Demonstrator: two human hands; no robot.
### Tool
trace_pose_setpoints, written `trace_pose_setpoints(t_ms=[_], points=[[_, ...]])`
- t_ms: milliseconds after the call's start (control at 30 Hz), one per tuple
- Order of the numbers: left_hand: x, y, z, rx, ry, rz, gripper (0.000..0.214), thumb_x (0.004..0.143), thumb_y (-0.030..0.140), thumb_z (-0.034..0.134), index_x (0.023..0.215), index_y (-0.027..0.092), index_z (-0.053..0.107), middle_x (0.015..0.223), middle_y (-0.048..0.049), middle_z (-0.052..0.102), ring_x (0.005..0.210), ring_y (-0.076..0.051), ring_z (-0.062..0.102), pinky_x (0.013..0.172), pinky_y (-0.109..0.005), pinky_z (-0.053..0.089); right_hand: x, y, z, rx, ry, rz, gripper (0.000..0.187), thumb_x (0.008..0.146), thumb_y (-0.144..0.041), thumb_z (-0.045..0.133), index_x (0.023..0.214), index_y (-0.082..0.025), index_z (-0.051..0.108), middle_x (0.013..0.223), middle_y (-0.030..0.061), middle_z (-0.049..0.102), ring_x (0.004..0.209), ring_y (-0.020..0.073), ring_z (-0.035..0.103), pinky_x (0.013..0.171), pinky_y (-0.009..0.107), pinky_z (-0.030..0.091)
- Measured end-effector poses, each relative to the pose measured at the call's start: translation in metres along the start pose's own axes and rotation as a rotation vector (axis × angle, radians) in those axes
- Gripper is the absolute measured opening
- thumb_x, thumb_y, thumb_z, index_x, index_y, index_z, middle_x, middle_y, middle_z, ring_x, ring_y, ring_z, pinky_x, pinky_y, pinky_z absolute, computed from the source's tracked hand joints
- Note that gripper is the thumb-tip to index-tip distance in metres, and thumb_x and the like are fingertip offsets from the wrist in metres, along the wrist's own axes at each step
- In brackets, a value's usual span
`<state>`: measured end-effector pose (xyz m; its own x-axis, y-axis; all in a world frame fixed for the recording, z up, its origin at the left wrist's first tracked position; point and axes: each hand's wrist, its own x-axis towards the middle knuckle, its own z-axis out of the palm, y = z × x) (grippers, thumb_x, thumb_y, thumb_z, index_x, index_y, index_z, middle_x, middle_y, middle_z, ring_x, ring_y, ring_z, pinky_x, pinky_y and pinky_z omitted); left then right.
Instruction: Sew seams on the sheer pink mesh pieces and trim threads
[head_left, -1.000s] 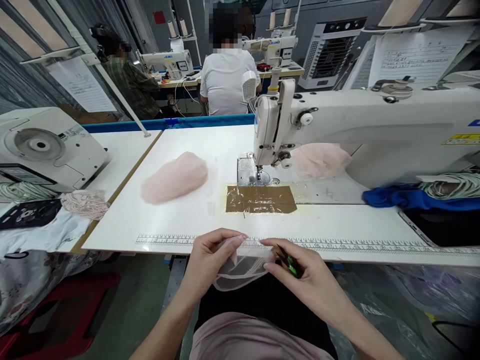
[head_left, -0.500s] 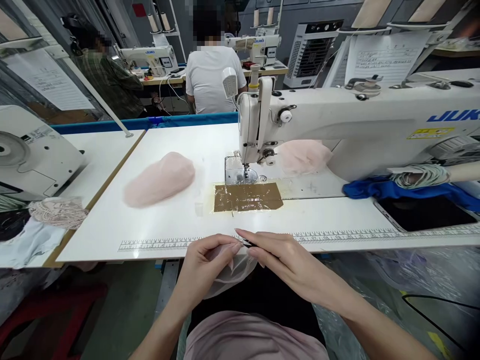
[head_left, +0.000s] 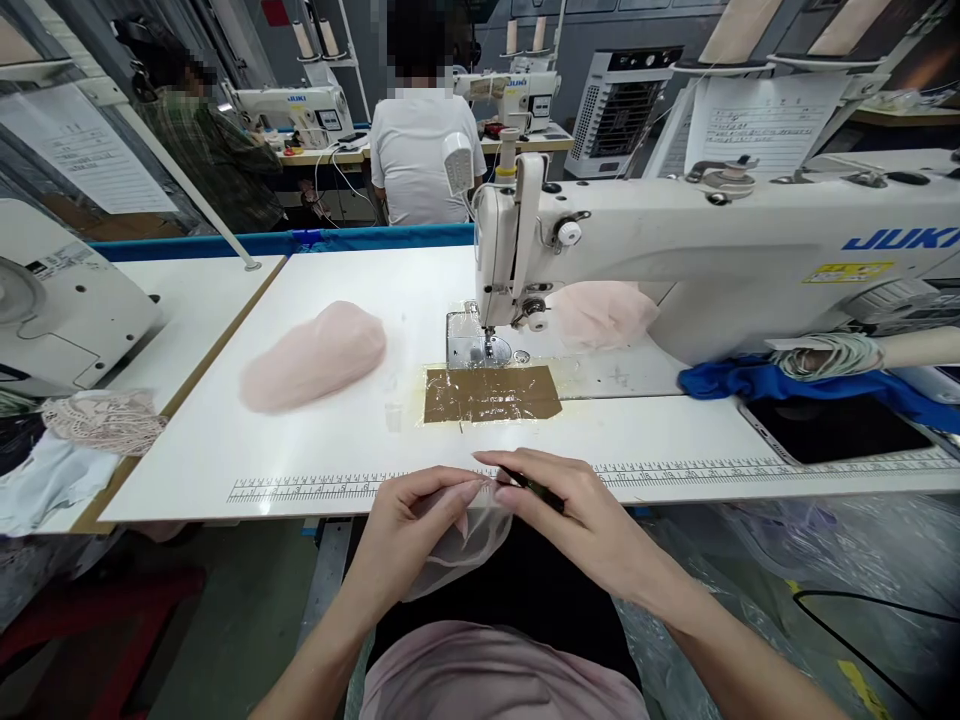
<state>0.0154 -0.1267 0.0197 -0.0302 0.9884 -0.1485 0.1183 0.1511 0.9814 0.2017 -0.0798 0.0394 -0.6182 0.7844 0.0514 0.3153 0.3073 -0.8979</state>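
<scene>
Head view: our left grip (head_left: 411,525) pinching sheer, whitish, sagging fabric (head_left: 480,548), right grip (head_left: 577,515) clamping a dark tool (head_left: 534,488).

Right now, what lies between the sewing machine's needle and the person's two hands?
The head view shows a brown patch, then white tabletop, between the needle and the left hand and right hand.

The left hand (head_left: 416,530) covers part of the sheer fabric (head_left: 476,550) it pinches. The right hand (head_left: 589,520) hides one end of the dark tool (head_left: 534,488), so I can't tell what it is. Beyond the grip and rightward, the sewing machine (head_left: 675,230) masks a pink piece's (head_left: 607,318) top and runs out of view; the handwritten paper (head_left: 757,125) above it is too small to read.
</scene>
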Motion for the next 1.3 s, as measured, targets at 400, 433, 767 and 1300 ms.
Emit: trace_pose_setpoints(t_ms=[400, 433, 767, 1300], points=[[-0.007, -0.014, -0.018, -0.198, -0.131, -0.155, 0.024, 0.086, 0.039, 0.064, 0.098, 0.019, 0.065, 0.071, 0.0000, 0.066, 0.061, -0.010, 0.056, 0.060, -0.020, 0.042, -0.002, 0.004, -0.011, 0.158, 0.311, 0.083, 0.016, 0.085, -0.034, 0.065, 0.091, -0.019, 0.068, 0.070, 0.0005, 0.061, 0.061, 0.0121, 0.053, 0.054, 0.023, 0.041], [-0.008, -0.017, -0.018, -0.214, -0.101, -0.152, 0.023, 0.086, 0.038, 0.064, 0.099, 0.019, 0.065, 0.073, -0.0005, 0.067, 0.065, -0.011, 0.059, 0.064, -0.020, 0.045, -0.003, 0.005, -0.012, 0.153, 0.334, 0.078, 0.015, 0.085, -0.033, 0.066, 0.091, -0.020, 0.068, 0.069, -0.0002, 0.060, 0.060, 0.0116, 0.052, 0.053, 0.022, 0.040], [-0.008, -0.018, -0.009, -0.463, -0.123, -0.219, 0.040, 0.083, 0.037, 0.069, 0.118, 0.021, 0.058, 0.083, -0.0043, 0.073, 0.079, -0.020, 0.072, 0.069, -0.029, 0.058, 0.000, 0.019, -0.011, 0.024, 0.453, 0.080, 0.013, 0.086, -0.031, 0.063, 0.090, -0.020, 0.067, 0.068, -0.0013, 0.052, 0.059, 0.0110, 0.043, 0.053, 0.023, 0.035], [-0.004, -0.007, -0.023, -0.371, -0.216, -0.262, 0.045, 0.081, 0.031, 0.072, 0.122, 0.017, 0.059, 0.093, -0.0108, 0.076, 0.082, -0.021, 0.074, 0.075, -0.029, 0.060, -0.007, 0.019, -0.029, -0.392, 0.144, -0.158, 0.043, 0.096, -0.027, 0.050, 0.139, -0.026, 0.045, 0.113, 0.0080, 0.060, 0.088, 0.0166, 0.061, 0.071, 0.026, 0.049]])
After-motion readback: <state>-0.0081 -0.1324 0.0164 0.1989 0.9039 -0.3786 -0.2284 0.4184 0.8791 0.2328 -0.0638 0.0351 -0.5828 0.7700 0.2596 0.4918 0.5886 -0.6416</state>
